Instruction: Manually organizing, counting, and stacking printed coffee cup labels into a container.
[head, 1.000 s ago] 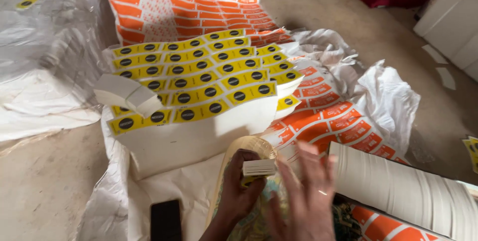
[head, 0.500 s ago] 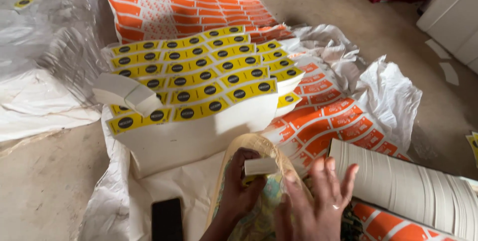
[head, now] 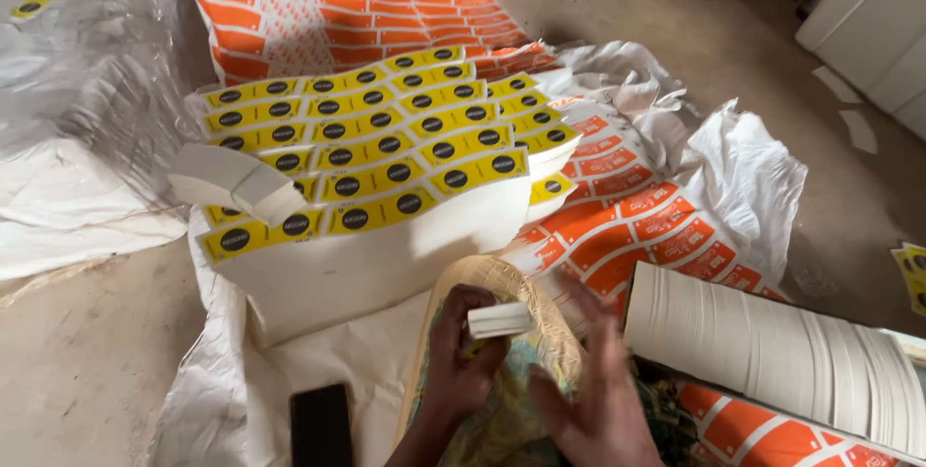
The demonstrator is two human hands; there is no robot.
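The big stack of yellow label sheets (head: pixel 376 163) lies far of me, the white fanned stack (head: pixel 772 346) to my right. My left hand (head: pixel 461 370) is clamped on a small white bundle of cut labels (head: pixel 500 319), near centre. I'd pinch it square so the edges stay flush, while my right hand (head: pixel 588 399) hovers open just beside it.

A small white stack of cut paper labels (head: pixel 499 319) lies roughly level at the lower centre of the frame, pinched at its left end. Its printed face is hidden, and its right end is probably free.
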